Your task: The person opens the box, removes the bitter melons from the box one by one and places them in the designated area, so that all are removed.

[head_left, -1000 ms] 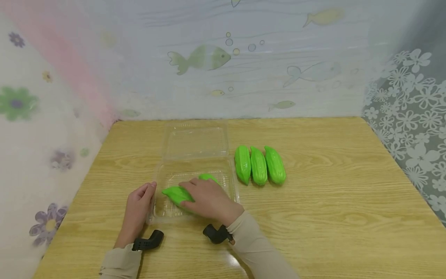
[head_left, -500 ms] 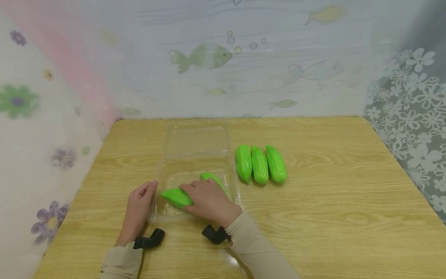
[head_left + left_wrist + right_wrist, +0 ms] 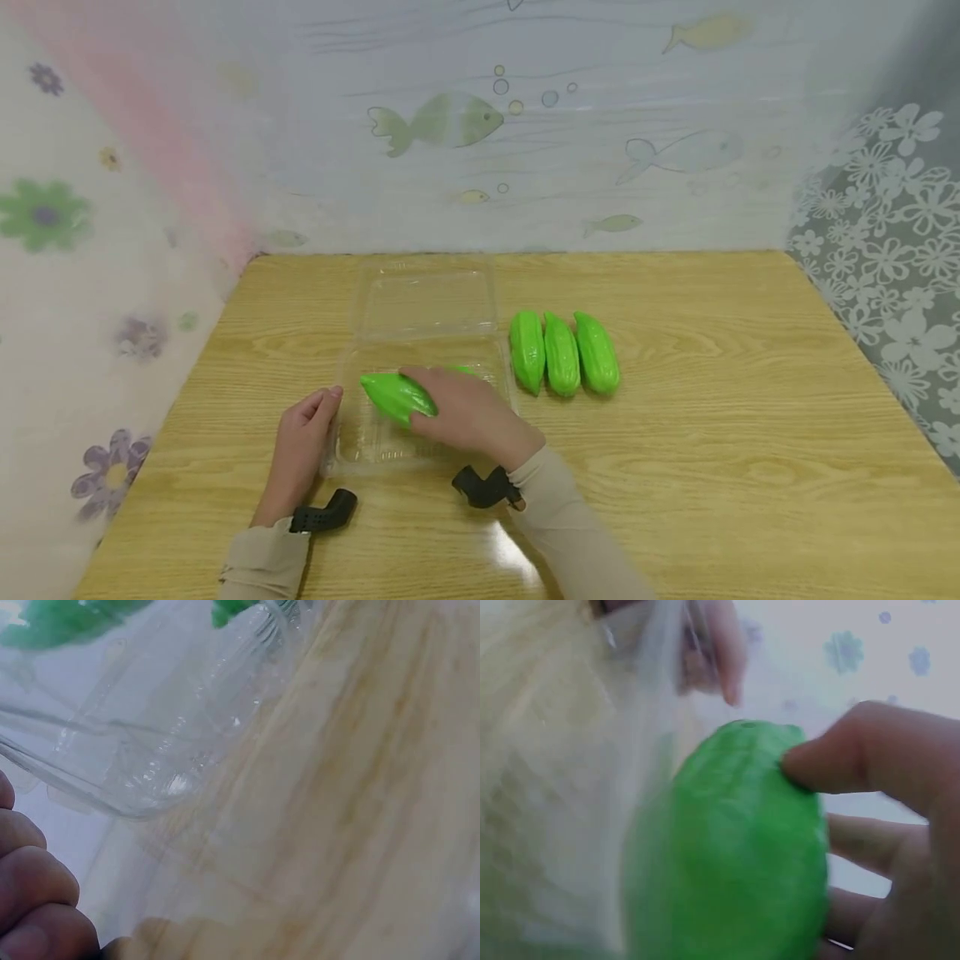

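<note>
A clear plastic clamshell container lies with its lid folded back. My right hand grips a bright green, ridged bitter melon over the container's base. In the right wrist view, the thumb presses one side of the bitter melon, with fingers along the other. A second bitter melon shows just a green sliver behind my right hand. At the container's left rim, my left hand has curled fingers, the thumb and forefinger pinching the edge. Its folded fingers appear beside the container corner in the left wrist view.
Three more bitter melons stand in a row on the wooden table, just right of the container. A wall with fish drawings rises behind the table. Black wrist cameras sit beside both hands.
My right hand has shifted the gripped bitter melon away from me and slightly right, over the base. The second bitter melon is now mostly hidden. My left hand stays at the rim.
</note>
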A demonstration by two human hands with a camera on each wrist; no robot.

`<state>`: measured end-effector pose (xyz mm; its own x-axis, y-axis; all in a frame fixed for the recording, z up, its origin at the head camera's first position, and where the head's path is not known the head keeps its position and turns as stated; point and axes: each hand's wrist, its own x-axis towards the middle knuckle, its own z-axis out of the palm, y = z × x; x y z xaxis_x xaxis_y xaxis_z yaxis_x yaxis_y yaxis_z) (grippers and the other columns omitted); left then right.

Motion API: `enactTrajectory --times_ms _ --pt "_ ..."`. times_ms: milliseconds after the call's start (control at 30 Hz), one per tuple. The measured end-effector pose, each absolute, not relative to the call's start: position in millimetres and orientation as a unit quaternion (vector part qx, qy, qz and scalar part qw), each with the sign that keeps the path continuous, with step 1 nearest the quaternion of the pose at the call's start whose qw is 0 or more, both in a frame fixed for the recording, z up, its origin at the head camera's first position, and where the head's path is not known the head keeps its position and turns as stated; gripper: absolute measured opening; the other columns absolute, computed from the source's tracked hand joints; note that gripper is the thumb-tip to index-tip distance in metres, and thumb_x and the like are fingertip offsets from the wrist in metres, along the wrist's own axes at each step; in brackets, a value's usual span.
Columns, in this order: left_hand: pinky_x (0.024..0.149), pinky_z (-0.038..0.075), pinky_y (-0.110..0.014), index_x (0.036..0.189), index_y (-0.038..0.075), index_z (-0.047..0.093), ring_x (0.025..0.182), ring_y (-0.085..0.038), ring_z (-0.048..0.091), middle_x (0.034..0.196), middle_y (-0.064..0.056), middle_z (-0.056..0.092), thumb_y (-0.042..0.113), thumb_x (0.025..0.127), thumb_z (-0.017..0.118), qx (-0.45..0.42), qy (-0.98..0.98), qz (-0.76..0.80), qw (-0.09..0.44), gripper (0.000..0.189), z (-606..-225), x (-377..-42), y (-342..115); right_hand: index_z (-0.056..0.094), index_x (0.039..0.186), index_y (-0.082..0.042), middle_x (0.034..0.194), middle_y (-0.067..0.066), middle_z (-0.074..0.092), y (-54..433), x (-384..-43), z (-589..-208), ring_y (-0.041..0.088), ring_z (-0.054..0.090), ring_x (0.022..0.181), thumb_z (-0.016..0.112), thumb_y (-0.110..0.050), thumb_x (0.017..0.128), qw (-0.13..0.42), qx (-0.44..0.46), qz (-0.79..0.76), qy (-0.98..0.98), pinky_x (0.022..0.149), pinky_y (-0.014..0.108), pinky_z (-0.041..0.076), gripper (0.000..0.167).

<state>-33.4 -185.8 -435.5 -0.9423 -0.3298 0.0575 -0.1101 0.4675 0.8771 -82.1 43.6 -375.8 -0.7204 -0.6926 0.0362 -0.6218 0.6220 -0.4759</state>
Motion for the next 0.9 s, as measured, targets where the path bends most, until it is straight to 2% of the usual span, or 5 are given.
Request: enactTrajectory --times_ms 200,433,600,900 --pt "0.045 0.029 -0.031 0.061 0.006 0.038 0.046 -0.019 0.031 0.051 -0.005 0.033 0.053 0.087 0.045 0.135 -0.847 -0.503 0.104 0.054 -433 -32 -186 0.034 0.136 -0.019 0.106 -0.004 0.052 56 -90 -368 0.011 0.048 0.079 0.051 -0.034 0.082 0.073 -0.339 -0.298 0.89 0.063 0.027 0.04 0.058" --pt "0.044 0.029 -0.031 0.061 0.005 0.038 0.043 -0.018 0.03 0.049 -0.003 0.032 0.048 0.089 0.046 0.131 -0.842 -0.514 0.095 0.052 -425 -30 -185 0.026 0.14 -0.023 0.12 0.001 0.046 68 -96 -361 0.014 0.048 0.082 0.049 -0.034 0.08 0.079 -0.286 -0.329 0.897 0.062 0.029 0.04 0.065" --pt "0.043 0.029 -0.031 0.061 0.004 0.037 0.042 -0.016 0.028 0.048 -0.001 0.031 0.043 0.091 0.045 0.126 -0.843 -0.514 0.097 0.05 -409 -27 -176 0.02 0.141 -0.028 0.119 0.005 0.041 73 -99 -357 0.017 0.05 0.075 0.051 -0.034 0.078 0.081 -0.253 -0.362 0.894 0.056 0.029 0.042 0.07" --pt "0.043 0.028 -0.031 0.06 0.005 0.036 0.042 -0.016 0.028 0.048 0.0 0.03 0.042 0.091 0.046 0.129 -0.844 -0.512 0.098 0.05 -404 -26 -170 0.02 0.14 -0.03 0.117 0.004 0.039 88 -103 -357 0.018 0.05 0.068 0.053 -0.036 0.077 0.062 -0.217 -0.371 0.901 0.054 0.03 0.041 0.071"
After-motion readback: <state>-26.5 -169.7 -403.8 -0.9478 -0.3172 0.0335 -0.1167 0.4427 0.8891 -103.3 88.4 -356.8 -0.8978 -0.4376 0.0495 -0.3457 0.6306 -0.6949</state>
